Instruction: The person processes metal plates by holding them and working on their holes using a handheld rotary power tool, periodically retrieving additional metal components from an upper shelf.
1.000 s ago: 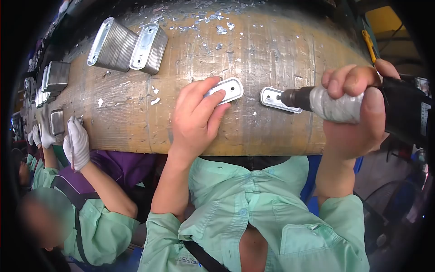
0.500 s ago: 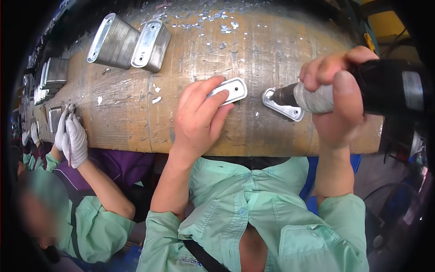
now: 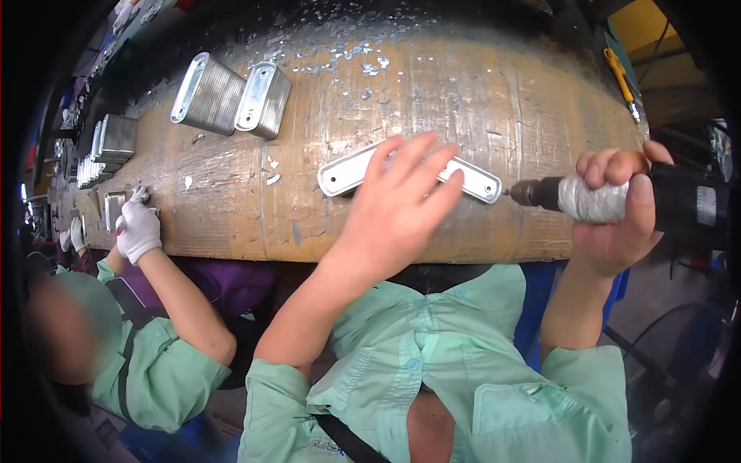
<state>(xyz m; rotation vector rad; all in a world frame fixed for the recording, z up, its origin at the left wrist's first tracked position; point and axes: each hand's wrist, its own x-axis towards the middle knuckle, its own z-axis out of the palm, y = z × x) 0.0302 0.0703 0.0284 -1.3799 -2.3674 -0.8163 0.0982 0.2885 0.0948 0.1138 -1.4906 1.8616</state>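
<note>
My right hand [image 3: 617, 193] is wrapped round a black power tool [image 3: 687, 202] whose neck is bound in pale tape; its tip points left, close to the right end of a small silver plate [image 3: 485, 185] on the bench. My left hand [image 3: 405, 201], somewhat blurred, hovers with fingers spread over the two plates. Its fingers partly cover that plate and the left one [image 3: 343, 176], a longish white-silver piece with a hole near its end. Whether the fingertips touch either plate is unclear.
Two stacks of silver plates [image 3: 212, 96] [image 3: 266, 100] stand at the back left. Metal flakes [image 3: 363, 54] lie scattered at the back of the bench [image 3: 309, 224]. At the right edge is a yellow-handled tool [image 3: 616, 73]. A co-worker's gloved hand [image 3: 139, 228] is at left, near more stacks [image 3: 116, 139].
My left hand has let go of its plate and moved right, fingers spreading. My right hand has drawn the power tool back to the right, off the right plate. The co-worker's hands have shifted.
</note>
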